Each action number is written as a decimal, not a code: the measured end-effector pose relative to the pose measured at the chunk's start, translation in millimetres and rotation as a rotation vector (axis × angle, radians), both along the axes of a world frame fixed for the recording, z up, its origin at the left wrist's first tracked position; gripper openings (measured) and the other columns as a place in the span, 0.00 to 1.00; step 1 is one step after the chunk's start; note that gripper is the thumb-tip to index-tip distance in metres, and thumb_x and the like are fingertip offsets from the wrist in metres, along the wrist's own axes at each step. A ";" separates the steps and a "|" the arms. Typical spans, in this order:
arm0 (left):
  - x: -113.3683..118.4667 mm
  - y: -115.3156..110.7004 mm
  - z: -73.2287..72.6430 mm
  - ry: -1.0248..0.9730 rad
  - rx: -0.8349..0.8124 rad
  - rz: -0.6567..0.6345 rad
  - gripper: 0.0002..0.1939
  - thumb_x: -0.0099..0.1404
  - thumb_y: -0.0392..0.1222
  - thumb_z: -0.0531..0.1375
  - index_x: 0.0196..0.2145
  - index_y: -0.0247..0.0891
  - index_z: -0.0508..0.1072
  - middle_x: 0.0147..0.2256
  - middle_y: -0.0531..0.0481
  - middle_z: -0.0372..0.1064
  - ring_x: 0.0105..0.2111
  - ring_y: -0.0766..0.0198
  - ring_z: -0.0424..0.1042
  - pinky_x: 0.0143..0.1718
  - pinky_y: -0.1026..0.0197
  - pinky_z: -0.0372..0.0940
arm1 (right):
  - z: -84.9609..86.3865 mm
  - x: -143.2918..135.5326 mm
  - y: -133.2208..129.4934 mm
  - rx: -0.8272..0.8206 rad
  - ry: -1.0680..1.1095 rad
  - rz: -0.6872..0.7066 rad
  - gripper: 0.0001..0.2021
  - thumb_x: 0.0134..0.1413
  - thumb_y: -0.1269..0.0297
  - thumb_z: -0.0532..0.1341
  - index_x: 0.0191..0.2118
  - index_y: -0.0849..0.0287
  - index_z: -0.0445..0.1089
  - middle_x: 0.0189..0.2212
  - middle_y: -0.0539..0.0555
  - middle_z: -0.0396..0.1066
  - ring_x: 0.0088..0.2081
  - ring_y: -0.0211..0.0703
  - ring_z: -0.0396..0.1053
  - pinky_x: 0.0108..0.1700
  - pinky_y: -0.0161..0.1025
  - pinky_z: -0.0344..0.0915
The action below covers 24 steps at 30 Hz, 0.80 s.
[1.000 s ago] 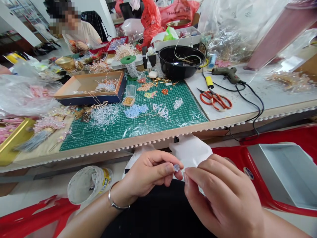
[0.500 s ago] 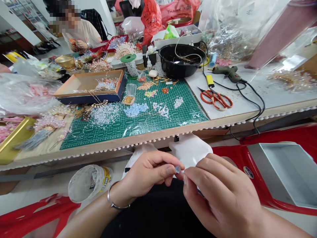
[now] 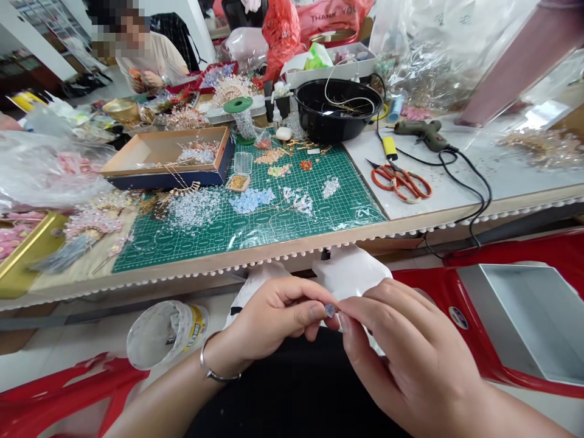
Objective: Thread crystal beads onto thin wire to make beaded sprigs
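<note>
Work in hand is judged to be part-way through: one small blue piece (image 3: 330,311) is up off the table, held above the person's lap and in front of the table edge. Left hand (image 3: 283,311): thumb and forefinger closed on the blue piece, remaining fingers curled behind. Right hand (image 3: 410,350): thumb and forefinger almost together, tips just beside the blue piece; whether they grip a fine wire or thread cannot be told.

Done, as far as can be seen: a pale flower spray (image 3: 300,199) lies on the green mat (image 3: 219,240), with a thin wire beside it; whether it is finished is not clear. Left, in my judgement: most loose stock is unused, namely blue petals (image 3: 252,201) heaped near the spray, clear beads (image 3: 194,210) scattered to their left, and gold beads (image 3: 238,182) in a small lidded box with the lid up.

Surroundings: a shallow box (image 3: 168,178) holding more sprays stands at the back left of the mat. A black bowl (image 3: 335,129) sits behind the mat; scissors (image 3: 401,184) and a glue gun (image 3: 426,134), its cord trailing over the table edge, lie to the right. A white bucket (image 3: 148,340) stands below the table on the left. A co-worker (image 3: 157,55) sits across the table.

Obstruction: nothing visible blocks the fingertips; the fingers themselves partly cover the blue piece. The cord lies well apart from both hands.
</note>
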<state>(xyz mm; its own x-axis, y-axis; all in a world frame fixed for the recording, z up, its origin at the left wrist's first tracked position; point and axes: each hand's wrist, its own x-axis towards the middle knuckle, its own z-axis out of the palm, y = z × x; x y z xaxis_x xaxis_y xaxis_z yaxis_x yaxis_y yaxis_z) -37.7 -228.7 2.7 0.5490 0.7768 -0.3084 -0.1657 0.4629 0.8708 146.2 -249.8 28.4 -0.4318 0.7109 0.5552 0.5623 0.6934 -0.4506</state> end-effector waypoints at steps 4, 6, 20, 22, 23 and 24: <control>0.1 0.7 0.2 -0.021 -0.024 -0.017 0.11 0.60 0.44 0.63 0.36 0.33 0.76 0.27 0.47 0.71 0.21 0.73 0.62 0.19 0.69 0.47 | -0.8 0.6 -0.2 -0.017 0.013 0.020 0.07 0.53 0.80 0.56 0.36 0.63 0.64 0.25 0.54 0.68 0.28 0.41 0.62 0.31 0.39 0.61; 0.3 0.8 0.1 -0.028 -0.025 -0.020 0.11 0.60 0.44 0.63 0.36 0.33 0.75 0.27 0.47 0.71 0.20 0.73 0.62 0.18 0.69 0.46 | -0.8 0.1 -0.1 -0.015 0.018 0.011 0.07 0.53 0.80 0.56 0.36 0.62 0.64 0.25 0.53 0.68 0.27 0.41 0.63 0.30 0.39 0.61; 1.8 -0.7 0.2 -0.044 -0.030 -0.011 0.11 0.60 0.45 0.63 0.35 0.34 0.76 0.26 0.48 0.71 0.20 0.73 0.61 0.18 0.69 0.47 | -2.0 3.2 -2.5 0.025 -0.063 0.020 0.07 0.54 0.80 0.56 0.35 0.62 0.64 0.24 0.53 0.67 0.27 0.42 0.63 0.29 0.40 0.60; 2.4 -1.2 1.1 -0.006 -0.017 -0.007 0.13 0.59 0.46 0.63 0.36 0.33 0.76 0.25 0.49 0.70 0.20 0.73 0.60 0.19 0.69 0.47 | -3.3 3.6 -1.7 0.035 -0.089 0.032 0.07 0.54 0.79 0.56 0.37 0.62 0.65 0.23 0.53 0.67 0.25 0.42 0.61 0.27 0.39 0.59; 2.5 -1.2 2.4 0.021 -0.003 -0.013 0.14 0.59 0.47 0.63 0.36 0.33 0.76 0.24 0.49 0.69 0.20 0.72 0.60 0.19 0.69 0.47 | -3.9 4.1 -1.2 0.038 -0.100 0.045 0.08 0.55 0.79 0.55 0.40 0.63 0.65 0.24 0.53 0.67 0.25 0.42 0.61 0.26 0.39 0.58; 2.6 -1.1 4.2 0.054 0.019 -0.024 0.14 0.60 0.48 0.62 0.35 0.32 0.75 0.23 0.50 0.68 0.20 0.72 0.59 0.19 0.69 0.47 | -4.6 4.9 -0.8 0.034 -0.111 0.062 0.10 0.55 0.78 0.55 0.43 0.64 0.64 0.25 0.53 0.67 0.25 0.42 0.61 0.26 0.39 0.58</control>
<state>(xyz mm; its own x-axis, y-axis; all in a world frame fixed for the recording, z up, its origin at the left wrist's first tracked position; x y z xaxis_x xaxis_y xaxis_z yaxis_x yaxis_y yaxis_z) -35.1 -229.7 7.0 0.5509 0.7695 -0.3229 -0.1076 0.4492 0.8869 151.1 -250.6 23.8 -0.5345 0.6625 0.5248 0.5630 0.7422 -0.3635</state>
